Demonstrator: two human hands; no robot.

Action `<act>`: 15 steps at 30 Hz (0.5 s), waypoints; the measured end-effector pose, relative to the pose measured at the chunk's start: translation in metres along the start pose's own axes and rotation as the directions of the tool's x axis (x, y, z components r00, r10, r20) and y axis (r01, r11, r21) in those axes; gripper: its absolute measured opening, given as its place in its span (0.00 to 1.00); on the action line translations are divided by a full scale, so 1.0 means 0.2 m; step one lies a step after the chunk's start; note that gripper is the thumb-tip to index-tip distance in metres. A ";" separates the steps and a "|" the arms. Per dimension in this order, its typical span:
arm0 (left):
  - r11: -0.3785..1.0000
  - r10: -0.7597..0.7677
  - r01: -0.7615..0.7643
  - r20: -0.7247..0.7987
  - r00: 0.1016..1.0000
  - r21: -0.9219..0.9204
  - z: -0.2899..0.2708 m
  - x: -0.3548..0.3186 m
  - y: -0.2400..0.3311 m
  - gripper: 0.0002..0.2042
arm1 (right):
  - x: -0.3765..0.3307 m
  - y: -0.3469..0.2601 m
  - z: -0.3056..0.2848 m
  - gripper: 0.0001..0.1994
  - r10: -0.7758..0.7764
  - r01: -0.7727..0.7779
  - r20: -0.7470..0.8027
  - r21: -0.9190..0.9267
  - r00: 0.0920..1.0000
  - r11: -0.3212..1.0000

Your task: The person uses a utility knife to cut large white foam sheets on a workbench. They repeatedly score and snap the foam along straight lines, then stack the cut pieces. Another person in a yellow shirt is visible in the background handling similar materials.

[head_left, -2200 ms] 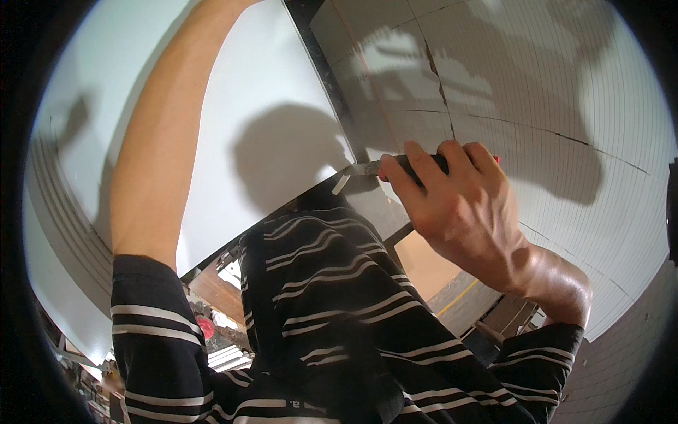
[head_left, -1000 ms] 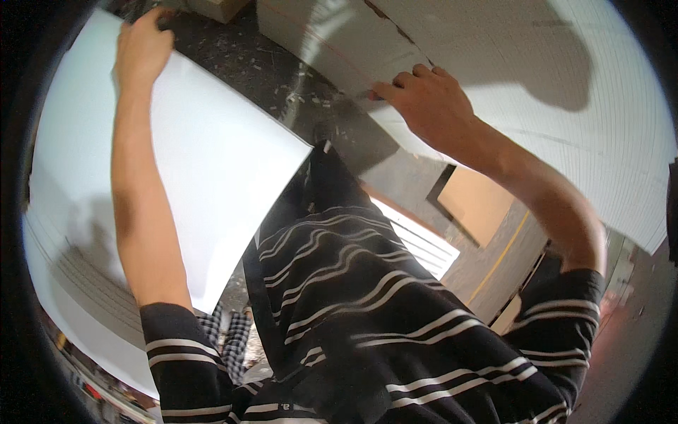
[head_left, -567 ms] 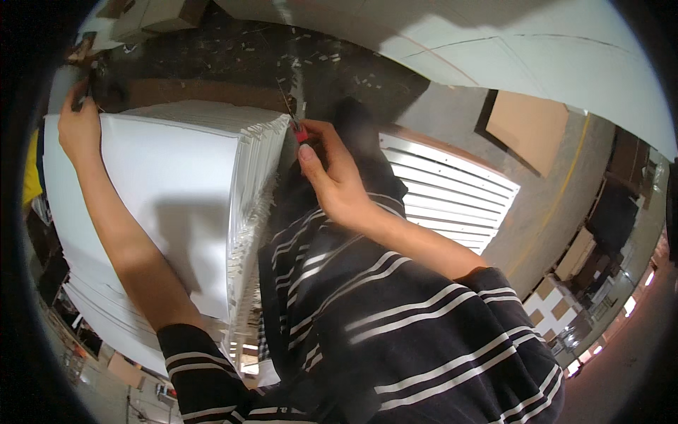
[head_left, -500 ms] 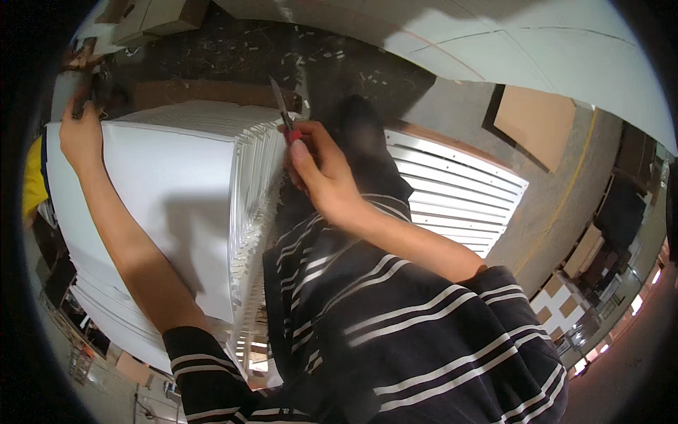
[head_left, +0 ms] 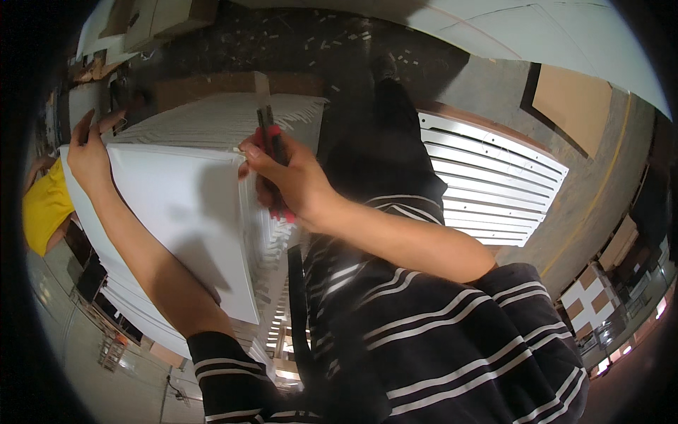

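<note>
A smooth white panel (head_left: 162,191) lies on top of a tall stack of white panels (head_left: 212,116) in front of me, to the left. At its far left corner is my left hand (head_left: 92,155), its fingers apart and reaching past the edge. My right hand (head_left: 300,180) is closed round a utility knife (head_left: 265,120) with a red and black handle, the blade pointing up and away. The thumb and forefinger of that hand come right to the panel's far right corner; whether they pinch its edge I cannot tell. Ragged white strips hang along the stack's right side.
To the right lies a pile of white slats (head_left: 487,180) on the floor, with a tan board (head_left: 572,106) beyond. Small white scraps (head_left: 332,42) litter the dark floor ahead. Someone in yellow clothing (head_left: 48,208) is at the far left. A big white sheet (head_left: 551,32) fills the upper right.
My right hand has moved left with the knife, from beside the stack to the panel's corner. My left hand's fingers have lifted and spread. More of the yellow-clothed person shows.
</note>
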State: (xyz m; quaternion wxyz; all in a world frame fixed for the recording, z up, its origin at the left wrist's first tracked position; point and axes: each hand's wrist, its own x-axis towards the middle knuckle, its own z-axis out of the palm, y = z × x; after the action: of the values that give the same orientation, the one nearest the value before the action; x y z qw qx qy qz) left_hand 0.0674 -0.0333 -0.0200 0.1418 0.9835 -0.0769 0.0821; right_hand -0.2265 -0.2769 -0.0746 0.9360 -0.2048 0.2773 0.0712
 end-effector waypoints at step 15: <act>0.974 -0.172 0.148 -0.133 0.976 -0.173 0.00 -0.04 0.06 0.18 | -0.14 -0.32 -0.13 0.26 0.147 -0.068 0.132 -0.473 0.980 0.878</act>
State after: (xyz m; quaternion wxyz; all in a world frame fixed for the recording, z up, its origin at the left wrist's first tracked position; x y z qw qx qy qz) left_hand 0.0576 -0.0437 -0.0179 0.2328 0.9630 0.0070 0.1359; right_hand -0.2458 -0.3458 -0.0569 0.8734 -0.4014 0.1851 0.2045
